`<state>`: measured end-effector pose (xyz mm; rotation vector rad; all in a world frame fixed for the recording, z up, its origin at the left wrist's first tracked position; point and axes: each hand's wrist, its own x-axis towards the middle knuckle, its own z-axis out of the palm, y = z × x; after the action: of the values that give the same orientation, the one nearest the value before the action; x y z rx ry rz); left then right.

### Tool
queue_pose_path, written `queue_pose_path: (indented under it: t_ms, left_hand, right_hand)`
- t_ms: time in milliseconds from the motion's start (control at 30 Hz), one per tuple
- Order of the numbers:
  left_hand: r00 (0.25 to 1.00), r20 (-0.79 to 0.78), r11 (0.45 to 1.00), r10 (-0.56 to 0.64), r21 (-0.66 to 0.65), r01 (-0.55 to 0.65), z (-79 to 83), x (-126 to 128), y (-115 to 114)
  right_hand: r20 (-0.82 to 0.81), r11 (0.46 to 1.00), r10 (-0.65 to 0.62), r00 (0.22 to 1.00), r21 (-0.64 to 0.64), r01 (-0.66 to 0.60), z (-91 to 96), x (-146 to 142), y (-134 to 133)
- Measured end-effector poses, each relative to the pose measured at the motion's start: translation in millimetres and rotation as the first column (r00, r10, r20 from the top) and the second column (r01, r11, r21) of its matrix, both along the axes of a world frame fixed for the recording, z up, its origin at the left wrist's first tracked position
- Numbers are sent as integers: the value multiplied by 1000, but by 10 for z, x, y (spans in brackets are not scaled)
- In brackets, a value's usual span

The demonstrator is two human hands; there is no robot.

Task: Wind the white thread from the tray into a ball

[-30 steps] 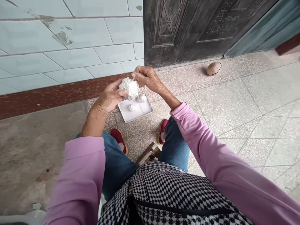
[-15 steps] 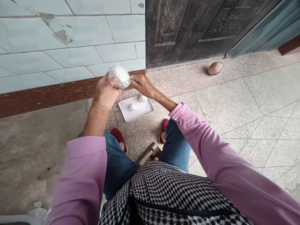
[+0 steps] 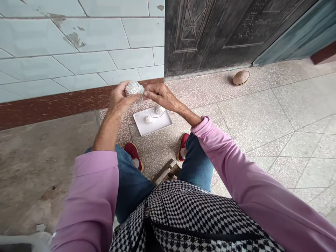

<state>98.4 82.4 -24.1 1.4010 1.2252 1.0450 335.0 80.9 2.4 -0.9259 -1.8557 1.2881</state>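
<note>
- String ball (image 3: 133, 88), white, sits up in my left hand (image 3: 119, 101), fingers curled round it, held in the air above the white tray (image 3: 157, 125) on the floor.
- My right hand (image 3: 157, 95) pinches the loose strand just beside the ball, thumb and fingers pressed together.
- Two smaller wound balls (image 3: 148, 119) lie on the tray; a thin strand trails between them.
- Step in hand, as I judge it: winding string onto the ball.
- Next move calls for steady strand tension and turning the ball for even wraps.
</note>
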Motion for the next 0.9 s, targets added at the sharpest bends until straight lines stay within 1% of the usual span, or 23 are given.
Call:
queue_pose_path:
  t_ms: [33,100,167,200,367,500,633,700,800,900]
  left_hand:
    - [999,25,999,-27,-38,28,15,6,-30]
    - [989,92,988,-116,-94,124,47,26,-91]
    - [969,150,970,-194,-116,212,82,56,-142]
    - [963,171,965,-209,-124,231,101,73,-161]
    - [965,212,964,-153,-183,193,192,124,-219]
    - [953,215,952,-211,-177,251,213,107,-241]
    - [944,256,960,-206,-136,246,199,73,-240]
    - [941,261,962,-217,-106,251,186,52,-227]
    - [936,277,968,-216,-64,243,152,38,-193]
    - [933,335,987,-131,-42,154,117,59,-165]
  right_hand:
    - [-29,1000,-30,999,-10,30,10,34,23]
    - [-53,995,-93,994,-27,92,28,96,69]
    - [-52,990,-140,989,-30,139,33,139,109]
    - [-50,988,-155,987,-33,153,26,150,127]
    - [-73,984,-178,981,-43,175,-85,119,222]
    - [-86,986,-164,983,-44,161,-165,65,267]
    - [-62,985,-169,984,-53,166,-239,40,293]
    - [-38,985,-172,984,-29,171,-287,29,318]
    - [-7,989,-131,991,63,131,-339,8,353]
    - [94,986,-113,989,133,100,-324,-14,336]
